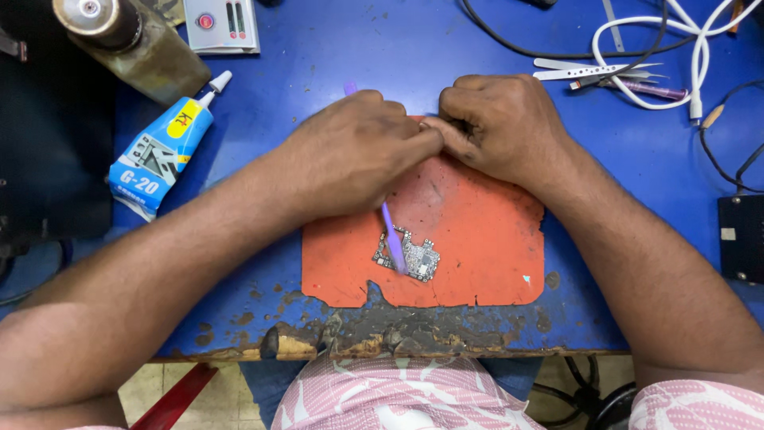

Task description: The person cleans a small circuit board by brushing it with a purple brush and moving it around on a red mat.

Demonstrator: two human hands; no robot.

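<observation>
Both hands meet at the far edge of the orange mat point(477, 231), fingertips touching.

Left hand point(354, 151): fingers curled tight around a purple tool point(392, 239). The tool's shaft runs through the fist; one end pokes out beyond the knuckles, the other comes out below the palm, toward the person, and lies over a small circuit board point(414, 256). Index finger stretched toward the other hand.

Right hand point(497, 127): fingers folded under and pressed together, thumb against the left index tip. Whether anything is pinched between the two hands cannot be told; the fingers hide that spot.

Board: flat on the mat, just below the left hand's grip, nearer the person, untouched by either hand. Tool tip rests on or just over its left part.

Around the grip:
- Left of it, well apart: a blue glue tube point(163, 151) with a white nozzle, lying on the blue table point(334, 56).
- Beyond the tube: a dull bottle point(131, 40) with a metal cap.
- Right of it and farther off: tweezers point(597, 72) and a looped white cable point(692, 56).
- Table's near edge is worn and chipped.
</observation>
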